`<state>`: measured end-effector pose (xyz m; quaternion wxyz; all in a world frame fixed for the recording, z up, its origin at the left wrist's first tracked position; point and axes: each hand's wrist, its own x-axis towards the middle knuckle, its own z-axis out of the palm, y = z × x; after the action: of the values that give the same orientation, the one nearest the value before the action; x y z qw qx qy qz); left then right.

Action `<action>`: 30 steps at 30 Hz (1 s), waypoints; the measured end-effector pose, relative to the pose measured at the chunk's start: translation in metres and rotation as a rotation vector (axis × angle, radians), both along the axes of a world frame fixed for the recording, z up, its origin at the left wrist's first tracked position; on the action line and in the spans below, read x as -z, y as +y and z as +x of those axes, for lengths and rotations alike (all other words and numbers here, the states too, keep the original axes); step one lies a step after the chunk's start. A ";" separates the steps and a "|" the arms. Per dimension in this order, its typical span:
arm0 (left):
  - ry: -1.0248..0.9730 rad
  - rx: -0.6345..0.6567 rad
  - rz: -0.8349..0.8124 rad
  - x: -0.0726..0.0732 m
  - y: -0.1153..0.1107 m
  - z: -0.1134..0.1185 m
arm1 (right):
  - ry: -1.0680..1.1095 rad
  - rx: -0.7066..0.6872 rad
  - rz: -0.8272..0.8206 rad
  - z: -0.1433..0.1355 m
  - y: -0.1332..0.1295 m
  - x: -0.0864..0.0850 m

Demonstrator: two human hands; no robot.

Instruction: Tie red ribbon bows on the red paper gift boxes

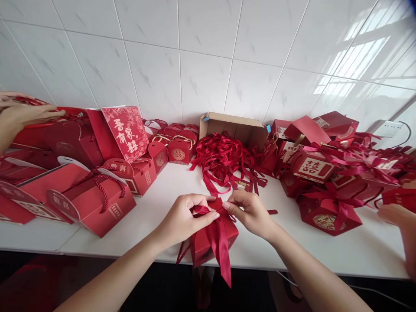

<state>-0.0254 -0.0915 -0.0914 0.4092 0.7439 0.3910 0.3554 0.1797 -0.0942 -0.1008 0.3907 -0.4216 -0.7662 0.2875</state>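
Note:
A small red gift box [202, 246] stands at the table's front edge, directly below my two hands. Over its top hangs a red satin ribbon [221, 249], one tail dropping past the table edge. My left hand [186, 216] is closed, pinching a loop of this ribbon between thumb and fingers. Just to its right, my right hand [248, 212] pinches at the top of the box with thumb and forefinger. What lies between those fingertips is mostly hidden; it looks like ribbon. A twisted red cord shows at the box's lower left.
A heap of red ribbons [224, 156] spills from a cardboard box [234, 125] at the wall. Red gift boxes [94, 199] crowd the left; ribboned boxes [328, 212] are piled right. Other people's hands show at the left [29, 115] and right [398, 221] edges.

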 end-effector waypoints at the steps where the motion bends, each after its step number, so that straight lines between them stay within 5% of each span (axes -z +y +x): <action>1: 0.003 -0.005 0.007 0.001 0.000 0.000 | -0.003 0.019 0.004 0.000 -0.001 0.001; 30: -0.082 0.040 -0.082 0.001 0.003 -0.001 | 0.034 0.089 -0.084 0.006 -0.009 0.002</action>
<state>-0.0261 -0.0882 -0.0929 0.4621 0.7189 0.3731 0.3611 0.1858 -0.1028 -0.1030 0.3983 -0.4663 -0.7271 0.3086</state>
